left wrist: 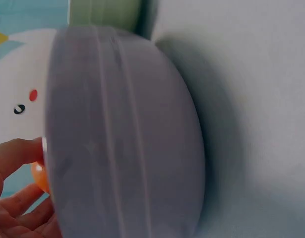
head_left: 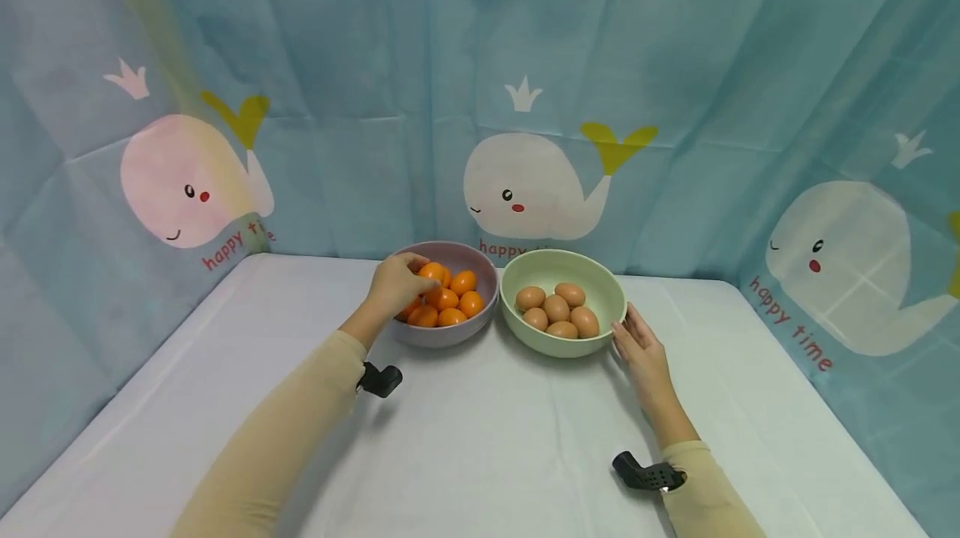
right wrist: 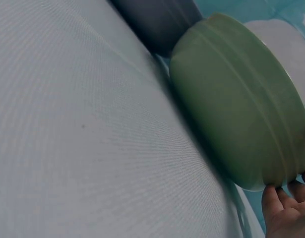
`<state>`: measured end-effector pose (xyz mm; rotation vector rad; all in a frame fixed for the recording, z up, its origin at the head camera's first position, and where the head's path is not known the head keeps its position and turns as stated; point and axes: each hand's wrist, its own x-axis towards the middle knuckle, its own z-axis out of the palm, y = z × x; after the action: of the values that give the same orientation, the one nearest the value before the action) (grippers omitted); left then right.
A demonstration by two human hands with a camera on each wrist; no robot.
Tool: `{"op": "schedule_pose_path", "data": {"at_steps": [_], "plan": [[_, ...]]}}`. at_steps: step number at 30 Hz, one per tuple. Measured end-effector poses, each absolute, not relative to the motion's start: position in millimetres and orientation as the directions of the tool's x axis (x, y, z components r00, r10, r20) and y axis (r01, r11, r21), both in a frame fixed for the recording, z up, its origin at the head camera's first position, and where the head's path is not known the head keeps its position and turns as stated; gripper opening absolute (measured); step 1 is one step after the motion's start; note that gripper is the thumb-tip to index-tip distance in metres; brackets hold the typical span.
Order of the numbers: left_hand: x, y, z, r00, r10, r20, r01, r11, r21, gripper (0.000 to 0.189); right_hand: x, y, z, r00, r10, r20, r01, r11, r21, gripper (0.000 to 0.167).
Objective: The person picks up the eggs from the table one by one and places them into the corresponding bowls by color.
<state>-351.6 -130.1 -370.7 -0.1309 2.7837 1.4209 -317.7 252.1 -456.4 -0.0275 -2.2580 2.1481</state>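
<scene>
A mauve-grey bowl (head_left: pixel 442 336) full of small, smooth oranges (head_left: pixel 451 317) stands on the table. At its left rim, my left hand (head_left: pixel 393 284) pinches one orange (head_left: pixel 431 271) between thumb and fingers; the left wrist view shows that orange (left wrist: pixel 40 176) partly hidden behind the bowl wall. Beside this bowl, on the right, sits a light green bowl (head_left: pixel 561 348) with several brown eggs (head_left: pixel 556 309). My right hand (head_left: pixel 643 354) touches the green bowl's right side, its fingertips (right wrist: pixel 273 196) against the outer wall.
A white cloth (head_left: pixel 480 438) covers the table. Behind it and along both sides hangs a blue curtain (head_left: pixel 352 104) printed with whales. Each wrist wears a black camera mount, one on the left (head_left: pixel 381 379) and one on the right (head_left: pixel 647 473).
</scene>
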Motion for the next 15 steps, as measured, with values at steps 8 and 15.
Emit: {"op": "schedule_pose_path", "data": {"at_steps": [8,15], "plan": [[-363.1,-132.7,-380.2,-0.998,-0.067,-0.012,-0.056,0.711,0.701,0.048,-316.7,251.9,-459.2,-1.0,0.026,0.012,-0.011,0.056,-0.998,0.067],[-373.0,-136.0,-388.8,-0.997,-0.077,-0.004,-0.06,0.746,0.663,0.048,-317.8,251.9,-457.5,-0.999,0.03,0.037,-0.035,0.068,-0.997,0.067]]}}
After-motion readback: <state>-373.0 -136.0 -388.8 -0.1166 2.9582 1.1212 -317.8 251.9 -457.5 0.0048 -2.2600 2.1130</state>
